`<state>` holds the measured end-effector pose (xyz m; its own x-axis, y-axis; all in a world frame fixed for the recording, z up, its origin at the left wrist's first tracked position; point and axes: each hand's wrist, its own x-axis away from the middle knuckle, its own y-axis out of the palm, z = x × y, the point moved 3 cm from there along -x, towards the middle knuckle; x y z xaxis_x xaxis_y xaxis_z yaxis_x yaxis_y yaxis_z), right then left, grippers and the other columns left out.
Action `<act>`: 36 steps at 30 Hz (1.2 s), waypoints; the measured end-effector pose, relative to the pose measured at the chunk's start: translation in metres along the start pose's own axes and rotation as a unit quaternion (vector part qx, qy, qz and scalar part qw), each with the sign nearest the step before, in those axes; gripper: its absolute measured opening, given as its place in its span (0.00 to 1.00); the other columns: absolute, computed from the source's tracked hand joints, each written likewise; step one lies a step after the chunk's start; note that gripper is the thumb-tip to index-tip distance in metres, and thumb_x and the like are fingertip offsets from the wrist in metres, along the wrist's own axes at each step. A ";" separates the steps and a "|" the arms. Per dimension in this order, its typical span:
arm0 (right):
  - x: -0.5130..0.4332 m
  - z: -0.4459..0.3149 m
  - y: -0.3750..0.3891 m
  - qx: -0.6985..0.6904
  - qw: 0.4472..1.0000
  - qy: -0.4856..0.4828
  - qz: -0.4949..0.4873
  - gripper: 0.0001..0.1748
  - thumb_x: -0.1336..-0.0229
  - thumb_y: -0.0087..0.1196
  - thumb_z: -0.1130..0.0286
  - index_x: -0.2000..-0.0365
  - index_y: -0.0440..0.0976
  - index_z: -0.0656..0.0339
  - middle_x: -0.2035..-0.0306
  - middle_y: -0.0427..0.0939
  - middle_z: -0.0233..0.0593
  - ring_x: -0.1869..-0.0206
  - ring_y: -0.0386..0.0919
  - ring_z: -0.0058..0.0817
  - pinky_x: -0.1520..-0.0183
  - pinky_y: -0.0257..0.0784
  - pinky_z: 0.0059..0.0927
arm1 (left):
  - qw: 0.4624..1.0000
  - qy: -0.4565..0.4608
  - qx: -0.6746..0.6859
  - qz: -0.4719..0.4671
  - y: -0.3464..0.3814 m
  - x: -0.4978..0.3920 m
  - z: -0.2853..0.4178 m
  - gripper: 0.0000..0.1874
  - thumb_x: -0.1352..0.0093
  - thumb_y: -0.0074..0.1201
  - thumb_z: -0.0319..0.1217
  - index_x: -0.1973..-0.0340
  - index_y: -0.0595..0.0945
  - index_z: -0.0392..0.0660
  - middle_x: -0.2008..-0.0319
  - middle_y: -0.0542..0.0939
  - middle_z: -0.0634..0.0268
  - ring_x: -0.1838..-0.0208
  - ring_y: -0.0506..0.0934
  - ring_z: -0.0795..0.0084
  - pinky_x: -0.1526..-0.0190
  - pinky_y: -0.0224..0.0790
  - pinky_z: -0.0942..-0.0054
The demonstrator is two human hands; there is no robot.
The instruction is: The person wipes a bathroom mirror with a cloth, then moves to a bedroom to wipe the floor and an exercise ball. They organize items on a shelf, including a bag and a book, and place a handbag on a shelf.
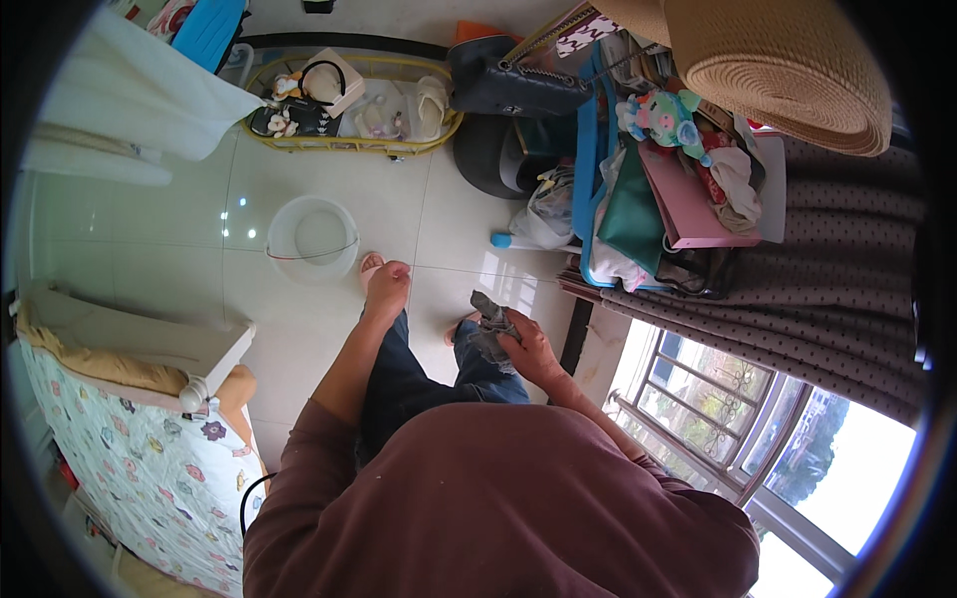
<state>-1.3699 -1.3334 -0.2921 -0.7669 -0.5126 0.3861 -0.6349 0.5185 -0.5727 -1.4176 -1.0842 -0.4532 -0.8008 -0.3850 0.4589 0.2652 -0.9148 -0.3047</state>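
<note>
My right hand (535,348) grips a crumpled grey cloth (490,318), which sticks out beyond the thumb and hangs over my right leg. My left hand (389,291) is held above my left foot with its fingers curled in; nothing shows in it. A translucent white plastic bucket (279,261) stands on the tiled floor to the left of that hand, apart from it. Its wire handle (321,256) lies across the opening, and the inside looks pale.
Ahead is a yellow-framed oval rack (359,142) with small items. To the right, a blue plastic shelf (585,172) holds bags, a pink folder (691,202) and a soft toy (664,119). A bed (142,463) flanks my left; a patterned curtain (837,232) and window (710,389) are right.
</note>
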 end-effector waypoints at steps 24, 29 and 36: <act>-0.160 0.299 0.045 0.223 0.972 0.064 0.044 0.16 0.52 0.58 0.61 0.68 0.77 0.64 0.69 0.79 0.50 0.64 0.77 0.50 0.59 0.73 0.44 | 0.994 0.068 -0.043 -0.076 0.200 -0.166 -0.098 0.10 0.36 0.50 0.26 0.61 0.81 0.39 0.62 0.81 0.51 0.60 0.80 0.56 0.57 0.73 0.64; -0.209 0.381 0.080 0.218 0.973 0.069 0.036 0.20 0.49 0.61 0.53 0.70 0.78 0.63 0.69 0.79 0.51 0.64 0.78 0.47 0.60 0.73 0.43 | 0.970 0.111 -0.142 -0.163 0.255 -0.212 -0.136 0.13 0.37 0.50 0.25 0.57 0.80 0.40 0.57 0.80 0.50 0.55 0.79 0.53 0.52 0.72 0.61; -0.282 0.418 0.095 -0.104 0.991 0.028 0.074 0.21 0.44 0.56 0.66 0.52 0.70 0.66 0.65 0.79 0.52 0.60 0.80 0.39 0.55 0.73 0.33 | 0.940 0.171 -0.153 -0.252 0.302 -0.256 -0.157 0.36 0.42 0.56 0.26 0.37 0.64 0.44 0.44 0.72 0.46 0.41 0.72 0.52 0.47 0.70 0.62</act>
<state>-1.1748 -1.4253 -0.7581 -0.8534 -0.3852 0.3512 -0.5163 0.7180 -0.4669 -1.2172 -1.2425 -0.7940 -0.9231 0.1966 0.3306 -0.3186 -0.8722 -0.3711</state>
